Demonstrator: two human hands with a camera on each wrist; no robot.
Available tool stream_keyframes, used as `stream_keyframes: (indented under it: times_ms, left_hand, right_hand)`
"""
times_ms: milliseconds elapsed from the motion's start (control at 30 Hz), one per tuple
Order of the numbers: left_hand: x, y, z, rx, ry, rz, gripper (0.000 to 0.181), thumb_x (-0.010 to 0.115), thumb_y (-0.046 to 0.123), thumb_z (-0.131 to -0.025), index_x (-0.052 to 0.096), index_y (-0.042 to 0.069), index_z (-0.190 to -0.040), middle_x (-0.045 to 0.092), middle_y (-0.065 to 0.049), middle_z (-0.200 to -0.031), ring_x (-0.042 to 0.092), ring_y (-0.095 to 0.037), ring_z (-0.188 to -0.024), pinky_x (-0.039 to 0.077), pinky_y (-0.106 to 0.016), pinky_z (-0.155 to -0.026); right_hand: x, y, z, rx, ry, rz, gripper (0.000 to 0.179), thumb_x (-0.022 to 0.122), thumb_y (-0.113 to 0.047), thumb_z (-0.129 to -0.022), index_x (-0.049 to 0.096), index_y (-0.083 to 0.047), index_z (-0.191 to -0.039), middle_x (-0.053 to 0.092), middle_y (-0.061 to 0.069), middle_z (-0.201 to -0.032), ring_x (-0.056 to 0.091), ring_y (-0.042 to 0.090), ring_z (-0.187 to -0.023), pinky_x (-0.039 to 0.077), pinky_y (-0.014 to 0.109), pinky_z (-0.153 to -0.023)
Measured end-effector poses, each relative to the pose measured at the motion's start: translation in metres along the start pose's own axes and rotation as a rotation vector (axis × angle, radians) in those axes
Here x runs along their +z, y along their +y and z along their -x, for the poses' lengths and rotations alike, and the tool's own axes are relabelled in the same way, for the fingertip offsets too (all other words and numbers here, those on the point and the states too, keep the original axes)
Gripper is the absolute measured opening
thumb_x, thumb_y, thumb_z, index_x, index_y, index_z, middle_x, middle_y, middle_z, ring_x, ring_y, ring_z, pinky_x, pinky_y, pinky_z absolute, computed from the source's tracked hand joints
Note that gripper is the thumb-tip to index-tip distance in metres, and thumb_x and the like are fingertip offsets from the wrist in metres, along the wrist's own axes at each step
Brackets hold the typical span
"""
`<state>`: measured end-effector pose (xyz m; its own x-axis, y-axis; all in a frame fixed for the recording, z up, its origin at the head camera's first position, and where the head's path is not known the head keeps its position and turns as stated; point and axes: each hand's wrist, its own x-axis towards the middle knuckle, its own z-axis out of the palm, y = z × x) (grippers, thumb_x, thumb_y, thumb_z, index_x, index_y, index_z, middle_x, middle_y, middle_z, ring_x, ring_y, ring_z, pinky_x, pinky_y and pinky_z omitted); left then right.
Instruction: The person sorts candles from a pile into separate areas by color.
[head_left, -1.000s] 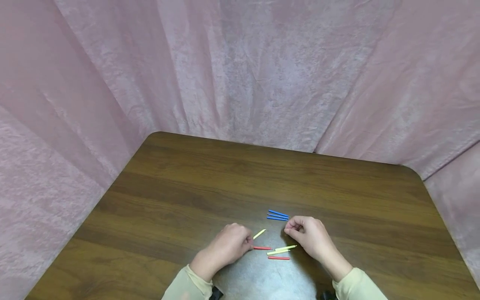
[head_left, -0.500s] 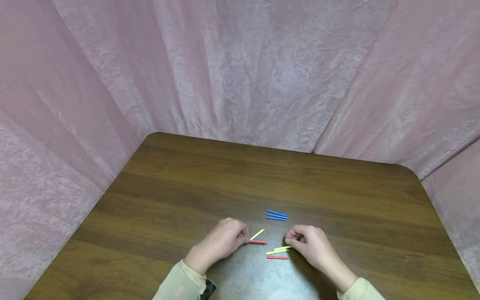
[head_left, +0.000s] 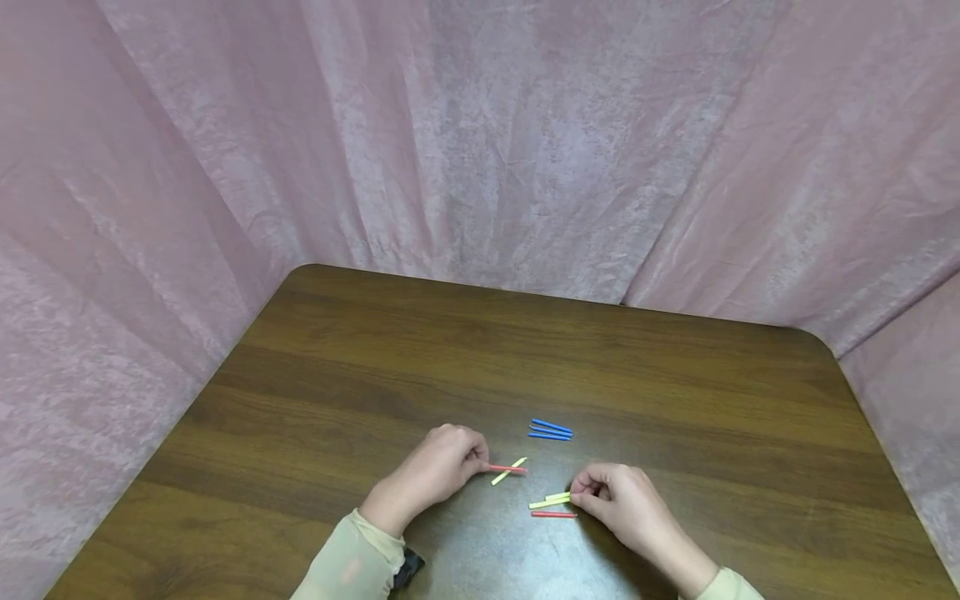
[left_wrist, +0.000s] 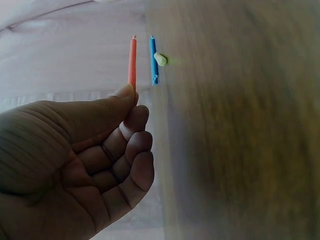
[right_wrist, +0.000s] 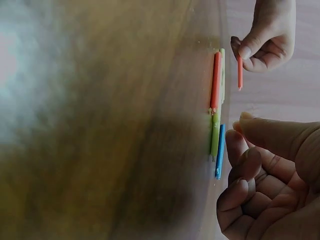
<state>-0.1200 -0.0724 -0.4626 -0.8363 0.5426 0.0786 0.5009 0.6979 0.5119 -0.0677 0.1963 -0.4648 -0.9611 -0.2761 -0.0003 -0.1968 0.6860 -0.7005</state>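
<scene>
A raised red candle is pinched at its left end between the thumb and forefinger of the left hand, above the tabletop. From the head camera it crosses over 1 slanted yellow candle. To the right, 2 yellow candles lie side by side, their right ends hidden by the right hand; whether it touches them cannot be told. That hand's fingers are curled, thumb and forefinger tips pressed together. Just on the near side of this pair lies another red candle. Farther off, 3 blue candles lie in a loose row. Pink curtains hang beyond the far edge.
</scene>
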Motion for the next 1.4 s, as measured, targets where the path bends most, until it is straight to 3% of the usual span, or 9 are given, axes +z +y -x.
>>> stream_keyframes:
  times_ms: [333,1400]
  left_hand:
    - [-0.003,-0.009,-0.003,0.011,0.016,-0.003,0.017,0.075,0.011,-0.082,0.064,0.017,-0.07,0.055,0.012,-0.065,0.047,-0.005,-0.061,0.042,-0.024,-0.06]
    - [-0.008,-0.026,-0.009,-0.048,-0.006,0.012,0.017,0.075,0.013,-0.083,0.064,0.018,-0.071,0.055,0.012,-0.066,0.049,-0.006,-0.064,0.043,-0.026,-0.063]
  right_hand:
    - [0.004,-0.001,0.005,-0.008,-0.024,-0.008,0.017,0.078,-0.01,-0.078,0.066,-0.021,-0.074,0.054,-0.017,-0.062,0.043,-0.003,-0.051,0.038,0.021,-0.05]
    - [0.01,-0.003,0.008,-0.042,-0.027,0.029,0.015,0.079,-0.016,-0.079,0.067,-0.023,-0.075,0.053,-0.02,-0.063,0.04,-0.006,-0.051,0.036,0.019,-0.051]
